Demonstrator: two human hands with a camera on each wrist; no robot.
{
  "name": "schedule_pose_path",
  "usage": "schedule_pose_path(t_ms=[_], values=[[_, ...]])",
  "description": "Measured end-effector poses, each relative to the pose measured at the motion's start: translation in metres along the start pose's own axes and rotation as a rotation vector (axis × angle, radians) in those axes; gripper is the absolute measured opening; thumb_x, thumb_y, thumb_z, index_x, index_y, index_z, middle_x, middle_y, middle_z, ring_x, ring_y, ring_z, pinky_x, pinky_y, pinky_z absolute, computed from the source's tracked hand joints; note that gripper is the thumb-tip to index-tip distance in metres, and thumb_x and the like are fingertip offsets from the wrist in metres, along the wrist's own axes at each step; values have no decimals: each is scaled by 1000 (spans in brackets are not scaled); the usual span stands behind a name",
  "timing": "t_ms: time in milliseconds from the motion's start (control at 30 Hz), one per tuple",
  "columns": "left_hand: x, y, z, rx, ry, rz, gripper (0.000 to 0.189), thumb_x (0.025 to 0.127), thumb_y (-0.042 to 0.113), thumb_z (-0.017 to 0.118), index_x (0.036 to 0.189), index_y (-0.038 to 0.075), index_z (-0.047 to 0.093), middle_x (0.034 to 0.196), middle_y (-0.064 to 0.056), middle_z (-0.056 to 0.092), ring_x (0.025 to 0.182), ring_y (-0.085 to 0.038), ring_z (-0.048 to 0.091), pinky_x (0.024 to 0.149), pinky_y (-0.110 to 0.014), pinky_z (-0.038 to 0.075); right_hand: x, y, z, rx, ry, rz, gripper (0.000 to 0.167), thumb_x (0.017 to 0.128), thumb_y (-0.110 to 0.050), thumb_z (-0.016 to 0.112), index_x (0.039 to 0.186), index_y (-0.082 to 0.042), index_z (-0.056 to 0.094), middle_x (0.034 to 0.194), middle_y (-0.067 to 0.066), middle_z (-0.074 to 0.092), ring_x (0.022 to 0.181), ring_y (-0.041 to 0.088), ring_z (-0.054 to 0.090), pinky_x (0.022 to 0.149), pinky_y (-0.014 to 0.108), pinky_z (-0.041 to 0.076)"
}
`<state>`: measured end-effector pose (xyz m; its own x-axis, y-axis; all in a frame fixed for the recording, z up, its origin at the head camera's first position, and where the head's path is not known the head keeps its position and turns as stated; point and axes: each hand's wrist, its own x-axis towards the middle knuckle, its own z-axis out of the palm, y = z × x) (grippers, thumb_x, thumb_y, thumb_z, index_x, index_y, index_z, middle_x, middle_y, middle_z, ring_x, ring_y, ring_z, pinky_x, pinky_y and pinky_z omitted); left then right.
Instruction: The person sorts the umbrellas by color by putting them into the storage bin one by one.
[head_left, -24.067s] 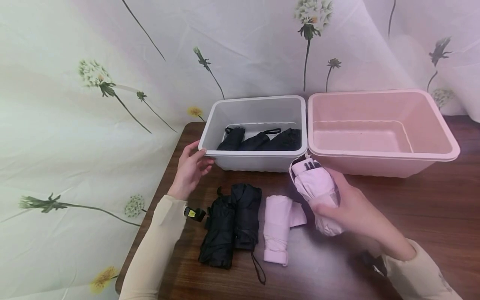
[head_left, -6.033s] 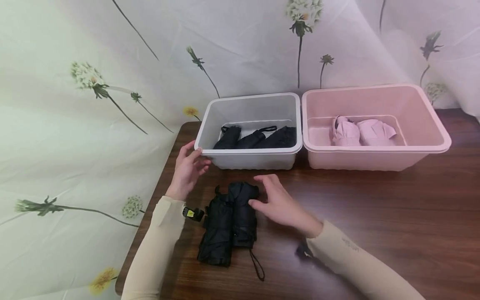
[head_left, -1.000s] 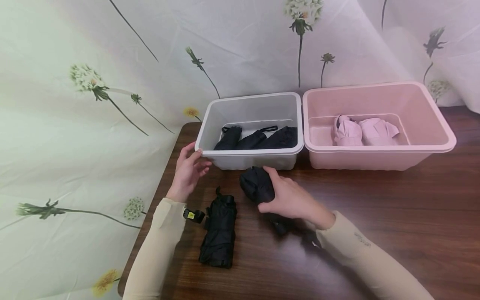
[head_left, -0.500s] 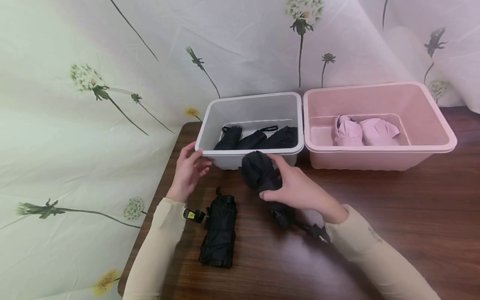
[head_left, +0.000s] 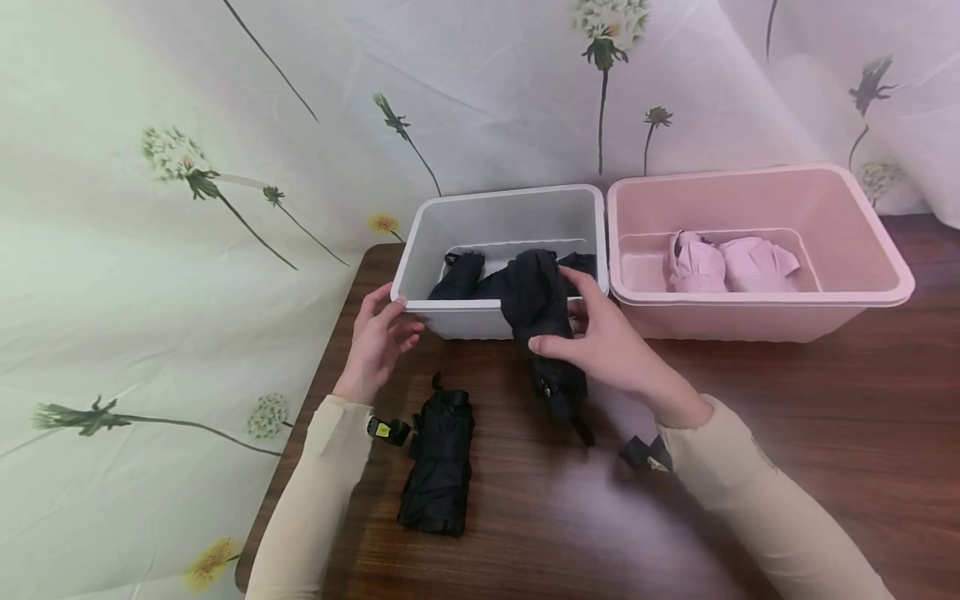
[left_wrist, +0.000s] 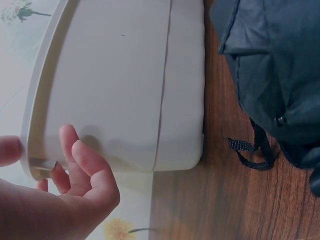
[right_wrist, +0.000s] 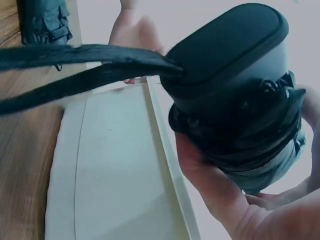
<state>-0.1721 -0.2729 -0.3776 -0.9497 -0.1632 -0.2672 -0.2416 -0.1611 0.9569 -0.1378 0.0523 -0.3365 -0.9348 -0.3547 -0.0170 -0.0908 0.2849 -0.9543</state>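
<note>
In the head view my right hand grips a folded black umbrella, held tilted over the front rim of the grey plastic bin. The right wrist view shows the umbrella's flat handle end and its wrist strap, with the thumb wrapped round the fabric. My left hand holds the bin's front left corner, thumb on the rim and fingers below it. Several black umbrellas lie inside that bin, partly hidden by the held one. Another folded black umbrella lies on the table, near my left wrist.
A pink bin stands right beside the grey one, with two pink folded umbrellas inside. Both bins stand on a dark wooden table at its back, before a flower-printed cloth. The table's left edge runs under my left forearm.
The black umbrella in my right hand, taken from beside the other on the table, has moved up and over the grey bin's rim. Earlier, two pink umbrellas went into the pink bin. My left hand stays put.
</note>
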Motion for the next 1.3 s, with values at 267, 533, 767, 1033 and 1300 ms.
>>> schedule_pose_path(t_ms=[267, 533, 767, 1033, 1300], values=[[1, 0, 0, 11, 4, -1, 46, 97, 28, 58, 137, 28, 35, 126, -1, 45, 71, -13, 65, 68, -26, 50, 7, -2, -8, 146, 29, 26, 89, 83, -22, 74, 153, -14, 20, 136, 15, 51, 120, 28, 58, 101, 44, 47], [0, 1, 1, 19, 11, -3, 44, 98, 27, 57, 136, 28, 36, 126, -1, 45, 70, -13, 64, 68, -26, 50, 13, -7, -12, 392, 108, 65, 84, 87, -18, 69, 152, -17, 17, 134, 18, 56, 95, 14, 64, 65, 26, 52], [-1, 2, 1, 16, 6, -1, 44, 98, 26, 56, 137, 27, 35, 125, -1, 44, 71, -13, 64, 69, -27, 50, 22, -9, -16, 628, 146, 52, 71, 88, -12, 66, 147, -17, 26, 124, 17, 57, 84, 11, 67, 62, 29, 56], [0, 1, 1, 24, 4, 8, 45, 98, 27, 56, 138, 27, 35, 127, -1, 43, 71, -13, 64, 68, -26, 50, 30, -11, -17, 778, 136, 60, 61, 92, -13, 62, 143, -13, 27, 111, 6, 61, 86, 12, 68, 70, 33, 57], [1, 0, 1, 16, 8, 8, 41, 98, 26, 56, 135, 27, 37, 124, -1, 44, 69, -13, 65, 65, -26, 49, 39, -8, -16, 835, 121, 101, 65, 91, -20, 65, 143, -11, 26, 94, 0, 65, 67, 10, 59, 58, 29, 50]])
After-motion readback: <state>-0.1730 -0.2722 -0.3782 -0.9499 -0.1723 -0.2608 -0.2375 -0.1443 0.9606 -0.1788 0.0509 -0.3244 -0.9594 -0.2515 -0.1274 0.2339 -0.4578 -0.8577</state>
